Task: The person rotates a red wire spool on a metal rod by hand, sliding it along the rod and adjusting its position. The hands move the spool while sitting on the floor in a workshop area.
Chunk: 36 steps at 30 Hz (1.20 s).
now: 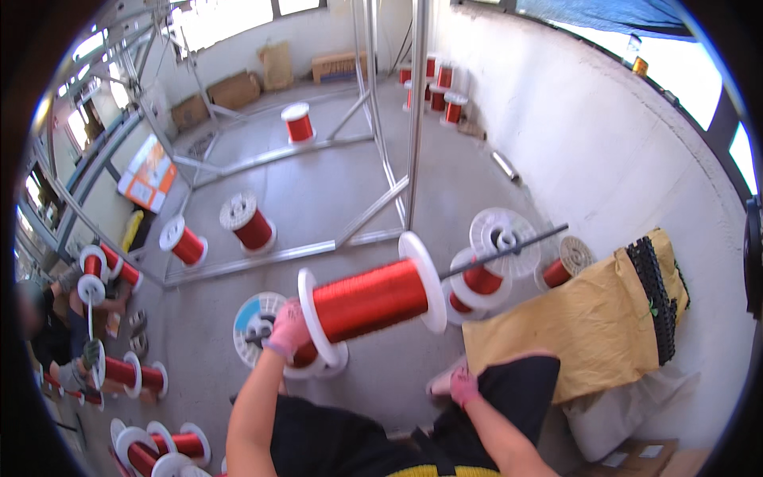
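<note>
The left hand (288, 330), in a pink glove, is closed around the near-left end of a dark rod (509, 248) that carries a big white-flanged spool of red wire (371, 300) — the spool hangs level above the grey floor (318, 191), in the middle of the scene. The right hand (463, 386), also pink-gloved, rests low by the person's knee with fingers curled, holding nothing that shows. More red spools (248, 222) stand further off to the left, and brown paper (572, 322) lies to the right.

spools (151, 453) cut off at lower-left rim, co-worker (48, 334) blurred at left edge
</note>
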Tool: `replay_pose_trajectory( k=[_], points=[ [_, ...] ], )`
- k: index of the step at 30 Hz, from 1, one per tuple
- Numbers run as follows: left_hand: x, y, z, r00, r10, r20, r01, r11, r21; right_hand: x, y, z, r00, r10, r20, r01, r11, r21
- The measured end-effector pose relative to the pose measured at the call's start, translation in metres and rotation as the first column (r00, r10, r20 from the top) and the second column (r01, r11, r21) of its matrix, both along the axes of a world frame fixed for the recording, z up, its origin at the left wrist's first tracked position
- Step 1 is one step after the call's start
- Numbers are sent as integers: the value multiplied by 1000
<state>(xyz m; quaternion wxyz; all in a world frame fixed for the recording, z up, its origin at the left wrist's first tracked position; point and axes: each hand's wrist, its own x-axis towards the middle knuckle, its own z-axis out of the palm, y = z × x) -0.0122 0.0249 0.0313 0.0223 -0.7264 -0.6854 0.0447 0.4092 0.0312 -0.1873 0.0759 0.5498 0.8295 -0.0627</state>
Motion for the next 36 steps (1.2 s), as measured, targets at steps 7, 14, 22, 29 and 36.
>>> replay_pose_trajectory(
  k=[7, 14, 22, 29, 36],
  points=[
    [-4, -7, -11, 998, -35, 52, 33, 999, 38, -50, 38, 96, 739, -242, -629, 150, 969, -196],
    [-14, -5, -24, 999, -13, 51, 12, 1000, 16, -42, 28, 80, 684, -396, -613, 225, 914, -339],
    [-7, -7, -16, 997, 9, 80, -13, 999, 43, -40, 59, 140, 564, -399, -723, 268, 917, -296],
    [-1, -5, -12, 990, 63, 126, -67, 997, 26, -129, 176, 325, 398, -222, -890, 129, 974, -185],
    [-3, -6, -14, 993, 35, 112, -47, 994, 103, -186, 197, 307, 914, -74, -399, -2, 983, -186]
  ],
)
